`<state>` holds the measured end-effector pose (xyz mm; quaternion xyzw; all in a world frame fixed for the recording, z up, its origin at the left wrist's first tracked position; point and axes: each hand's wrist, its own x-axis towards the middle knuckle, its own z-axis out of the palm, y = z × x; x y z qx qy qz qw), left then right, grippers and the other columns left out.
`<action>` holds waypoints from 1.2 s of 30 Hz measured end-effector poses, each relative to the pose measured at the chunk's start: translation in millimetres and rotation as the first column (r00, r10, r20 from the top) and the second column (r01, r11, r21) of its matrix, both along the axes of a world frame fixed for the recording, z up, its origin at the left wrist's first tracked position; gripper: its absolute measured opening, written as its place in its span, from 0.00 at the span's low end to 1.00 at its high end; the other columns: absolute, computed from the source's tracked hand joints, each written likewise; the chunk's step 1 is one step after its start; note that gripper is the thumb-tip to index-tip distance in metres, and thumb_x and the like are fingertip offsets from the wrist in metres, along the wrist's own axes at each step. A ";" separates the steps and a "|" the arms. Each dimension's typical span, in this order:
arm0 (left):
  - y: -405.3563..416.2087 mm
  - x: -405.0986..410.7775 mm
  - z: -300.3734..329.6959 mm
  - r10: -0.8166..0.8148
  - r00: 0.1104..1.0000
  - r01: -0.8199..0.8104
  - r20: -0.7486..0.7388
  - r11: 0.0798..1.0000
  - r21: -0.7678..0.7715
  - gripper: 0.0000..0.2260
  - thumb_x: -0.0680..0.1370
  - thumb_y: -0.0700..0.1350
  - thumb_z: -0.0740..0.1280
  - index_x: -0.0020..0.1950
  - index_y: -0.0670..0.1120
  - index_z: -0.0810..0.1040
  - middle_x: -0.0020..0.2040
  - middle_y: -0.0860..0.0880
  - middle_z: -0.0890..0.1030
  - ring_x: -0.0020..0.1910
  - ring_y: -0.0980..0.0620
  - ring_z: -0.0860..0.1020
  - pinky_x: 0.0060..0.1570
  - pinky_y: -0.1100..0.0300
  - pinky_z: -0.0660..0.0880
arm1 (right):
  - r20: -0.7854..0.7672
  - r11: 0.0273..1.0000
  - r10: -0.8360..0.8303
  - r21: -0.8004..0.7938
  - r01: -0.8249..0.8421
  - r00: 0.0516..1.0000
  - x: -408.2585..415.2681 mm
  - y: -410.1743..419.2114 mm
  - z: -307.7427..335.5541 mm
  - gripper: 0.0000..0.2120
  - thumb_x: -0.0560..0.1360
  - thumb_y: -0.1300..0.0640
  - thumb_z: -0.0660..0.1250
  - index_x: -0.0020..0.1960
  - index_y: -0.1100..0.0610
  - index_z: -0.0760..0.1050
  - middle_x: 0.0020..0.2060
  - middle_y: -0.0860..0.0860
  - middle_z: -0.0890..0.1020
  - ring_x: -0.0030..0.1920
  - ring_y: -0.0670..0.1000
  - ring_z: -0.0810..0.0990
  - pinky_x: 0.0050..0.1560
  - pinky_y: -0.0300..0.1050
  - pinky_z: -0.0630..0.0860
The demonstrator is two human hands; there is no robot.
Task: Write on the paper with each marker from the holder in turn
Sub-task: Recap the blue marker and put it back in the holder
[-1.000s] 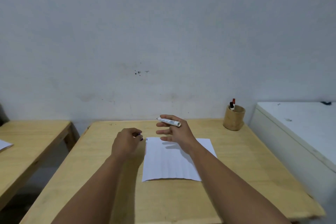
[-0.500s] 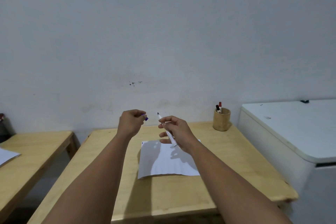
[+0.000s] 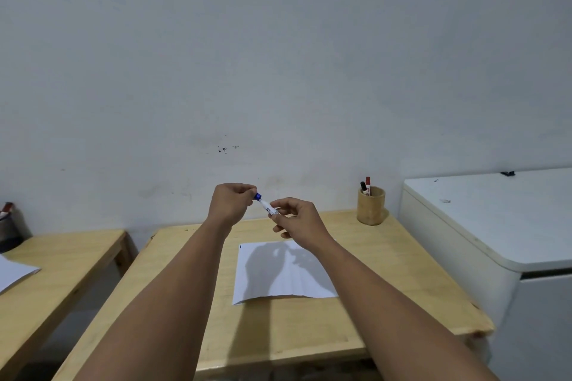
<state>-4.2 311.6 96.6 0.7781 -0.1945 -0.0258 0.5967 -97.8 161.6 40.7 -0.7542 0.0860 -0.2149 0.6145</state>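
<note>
Capping step, above white paper sheet [image 3: 281,272] on wooden table [image 3: 387,272]: left hand [image 3: 230,202] pinching blue cap [image 3: 257,195] onto white marker [image 3: 268,207]; right hand [image 3: 294,219] fingers closed round barrel. Next, judged: return to far-right-corner bamboo holder [image 3: 370,206].

Both my grips meet on the marker [image 3: 268,206], raised above the worktop [image 3: 387,260]; open air lies between them and the paper [image 3: 283,275] directly below. Ahead of the grips, the wall [image 3: 278,71] closes the far side. Right of the grips, the holder [image 3: 370,206] stands near the far corner, markers projecting. Beyond it, a white cabinet [image 3: 483,226] bounds that side. Left of the grips, bare worktop runs to its edge.
</note>
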 end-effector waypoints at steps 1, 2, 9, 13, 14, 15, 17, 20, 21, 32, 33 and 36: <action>-1.3 -1.0 0.1 -0.010 1.000 0.010 0.008 1.000 0.020 0.06 0.80 0.42 0.70 0.51 0.44 0.86 0.47 0.46 0.86 0.51 0.44 0.83 0.57 0.47 0.79 | 0.001 1.000 -0.003 0.000 0.003 1.000 -0.1 -0.7 -0.1 0.10 0.81 0.60 0.74 0.61 0.55 0.84 0.51 0.53 0.83 0.36 0.49 0.86 0.37 0.37 0.80; -2.8 -2.3 0.2 -0.023 1.000 0.022 0.016 0.999 0.042 0.06 0.80 0.42 0.70 0.52 0.44 0.87 0.49 0.44 0.86 0.53 0.43 0.83 0.57 0.47 0.79 | 0.003 1.000 -0.006 0.000 0.006 1.000 -0.8 -1.3 0.0 0.10 0.81 0.60 0.74 0.61 0.54 0.84 0.51 0.53 0.83 0.36 0.49 0.86 0.37 0.37 0.80; -28.2 -12.0 -5.7 -0.068 0.997 0.065 0.030 0.995 0.082 0.05 0.80 0.41 0.70 0.51 0.45 0.86 0.49 0.44 0.86 0.53 0.43 0.84 0.53 0.48 0.80 | 0.031 0.996 -0.072 0.058 0.070 0.997 -2.7 -18.3 -3.9 0.08 0.78 0.65 0.75 0.54 0.55 0.84 0.44 0.51 0.82 0.32 0.48 0.86 0.35 0.37 0.79; -65.0 -14.8 7.2 -0.212 0.976 0.198 0.049 0.959 0.203 0.12 0.80 0.42 0.68 0.62 0.41 0.84 0.56 0.45 0.86 0.56 0.46 0.84 0.53 0.52 0.79 | 0.005 0.992 -0.111 0.061 0.111 0.994 -4.4 -46.9 -5.3 0.08 0.80 0.65 0.73 0.58 0.58 0.84 0.42 0.48 0.80 0.36 0.51 0.86 0.42 0.44 0.83; -78.3 -15.1 10.8 -0.245 0.966 0.218 0.079 0.943 0.251 0.14 0.80 0.42 0.67 0.65 0.42 0.83 0.59 0.45 0.85 0.57 0.47 0.83 0.57 0.51 0.79 | -0.004 0.991 -0.131 0.017 0.131 0.991 -4.8 -58.5 -3.7 0.08 0.81 0.64 0.72 0.58 0.57 0.84 0.42 0.47 0.81 0.37 0.50 0.87 0.43 0.45 0.81; -92.5 -16.2 14.1 -0.264 0.958 0.225 0.112 0.933 0.280 0.17 0.79 0.42 0.66 0.68 0.43 0.81 0.61 0.46 0.84 0.57 0.47 0.83 0.59 0.50 0.79 | -0.004 0.985 -0.167 -0.034 0.167 0.986 -4.2 -72.6 -1.2 0.08 0.81 0.64 0.71 0.57 0.56 0.84 0.41 0.46 0.81 0.37 0.49 0.86 0.43 0.44 0.79; -121.7 -20.2 16.0 -0.268 0.951 0.220 0.155 0.938 0.268 0.22 0.79 0.40 0.63 0.73 0.45 0.77 0.62 0.46 0.84 0.50 0.49 0.82 0.55 0.55 0.77 | 0.022 0.952 -0.278 -0.125 0.278 0.960 -5.9 -103.5 8.2 0.07 0.80 0.63 0.72 0.55 0.54 0.84 0.39 0.43 0.81 0.38 0.46 0.84 0.42 0.40 0.75; -165.1 -24.3 7.0 -0.280 0.945 0.227 0.171 0.934 0.277 0.25 0.77 0.43 0.65 0.75 0.48 0.74 0.64 0.49 0.82 0.56 0.50 0.81 0.56 0.57 0.76 | 0.093 0.856 -0.480 -0.170 0.489 0.872 -12.3 -158.2 24.6 0.03 0.80 0.59 0.73 0.50 0.51 0.81 0.37 0.42 0.83 0.38 0.44 0.81 0.38 0.37 0.75; -180.1 -23.2 -0.6 -0.300 0.940 0.243 0.160 0.922 0.300 0.26 0.76 0.44 0.67 0.75 0.48 0.73 0.65 0.49 0.82 0.58 0.50 0.81 0.58 0.56 0.76 | 0.107 0.828 -0.526 -0.165 0.537 0.844 -14.3 -178.1 29.3 0.03 0.80 0.58 0.73 0.49 0.51 0.81 0.38 0.42 0.83 0.38 0.45 0.82 0.37 0.36 0.76; -307.3 4.4 -106.3 -0.318 0.948 0.290 0.005 0.873 0.392 0.45 0.71 0.54 0.78 0.82 0.50 0.59 0.79 0.46 0.68 0.75 0.45 0.69 0.71 0.46 0.70 | -0.073 0.770 -0.603 -0.313 0.556 0.794 16.1 -311.7 13.0 0.08 0.74 0.61 0.76 0.50 0.54 0.80 0.41 0.48 0.84 0.45 0.52 0.84 0.52 0.48 0.80; -313.1 7.1 -112.2 -0.313 0.950 0.291 -0.007 0.877 0.383 0.46 0.70 0.55 0.79 0.82 0.50 0.59 0.79 0.46 0.68 0.75 0.45 0.70 0.70 0.46 0.71 | -0.107 0.773 -0.600 -0.336 0.539 0.793 21.3 -315.2 7.0 0.07 0.74 0.60 0.75 0.50 0.55 0.80 0.41 0.48 0.84 0.46 0.54 0.84 0.52 0.50 0.81; -325.1 12.3 -123.5 -0.319 0.947 0.316 -0.049 0.884 0.344 0.48 0.67 0.56 0.80 0.82 0.51 0.60 0.78 0.48 0.70 0.73 0.45 0.72 0.67 0.48 0.74 | -0.189 0.791 -0.580 -0.361 0.493 0.792 34.4 -320.5 -4.8 0.08 0.74 0.55 0.74 0.52 0.52 0.79 0.42 0.48 0.84 0.47 0.55 0.84 0.52 0.51 0.81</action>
